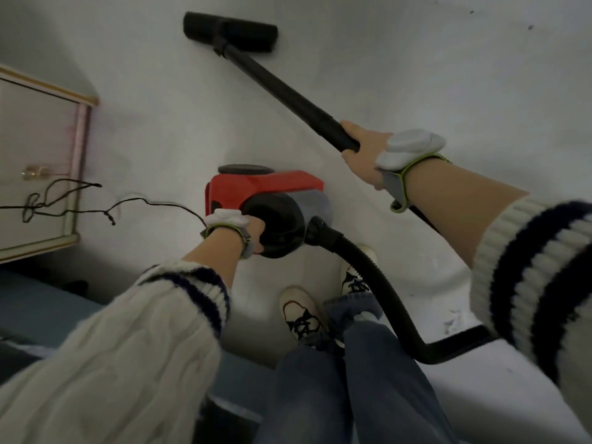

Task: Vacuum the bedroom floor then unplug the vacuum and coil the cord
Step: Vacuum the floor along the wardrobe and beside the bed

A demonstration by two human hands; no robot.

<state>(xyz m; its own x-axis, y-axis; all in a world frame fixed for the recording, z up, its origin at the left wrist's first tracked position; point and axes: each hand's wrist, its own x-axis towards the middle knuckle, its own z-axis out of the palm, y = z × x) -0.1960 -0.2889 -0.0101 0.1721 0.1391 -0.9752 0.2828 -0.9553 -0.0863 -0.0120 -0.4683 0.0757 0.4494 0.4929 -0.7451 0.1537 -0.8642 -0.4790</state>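
A red and black canister vacuum (272, 190) sits on the pale floor just ahead of my feet. My left hand (253, 233) grips the black rounded handle part of the vacuum body. My right hand (363, 155) is closed around the black wand (285, 91), which runs up and left to the black floor head (230, 32) resting on the floor. A black ribbed hose (381, 283) curves from the vacuum body toward my right side. A thin black cord (150, 205) trails left from the vacuum, tangled in loops across the nightstand front.
A white nightstand with gold trim (41, 174) stands at the left. A dark blue bed edge (35, 306) lies at the lower left. My two white sneakers (304, 315) stand right behind the vacuum. White bedding or cloth (448, 299) is at the right.
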